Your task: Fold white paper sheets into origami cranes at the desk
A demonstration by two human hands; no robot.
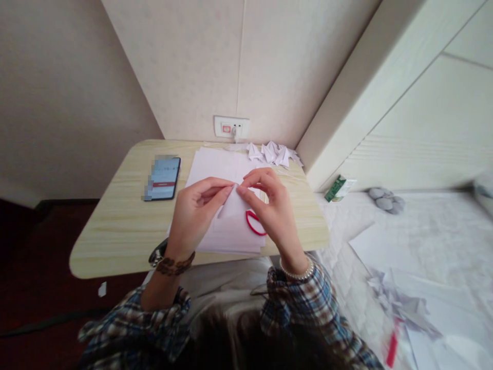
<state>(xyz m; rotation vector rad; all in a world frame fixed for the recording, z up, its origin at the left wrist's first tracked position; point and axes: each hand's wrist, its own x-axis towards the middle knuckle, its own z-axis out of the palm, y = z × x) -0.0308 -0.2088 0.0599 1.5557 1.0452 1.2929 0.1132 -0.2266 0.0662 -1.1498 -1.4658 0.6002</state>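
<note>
Between my two hands is a small folded piece of white paper (228, 202), held up over a stack of white paper sheets (215, 237). My left hand (200, 208) pinches its upper left edge between thumb and fingers. On the other side, my right hand (269, 198) grips the top corner with thumb and forefinger. Below the right hand, a red scissors handle (251, 222) lies on the stack; the hand covers the rest of the scissors. Several folded white paper shapes (271, 153) sit at the table's back right corner.
A phone (166, 177) lies on the left of the wooden table (111, 226). At the back, a wall socket (231, 127) holds a plug. Right of the table, a bed (335, 246) carries a green-and-white carton (336, 188), grey rounded objects (386, 200), crumpled paper (404, 306) and a red item (393, 343).
</note>
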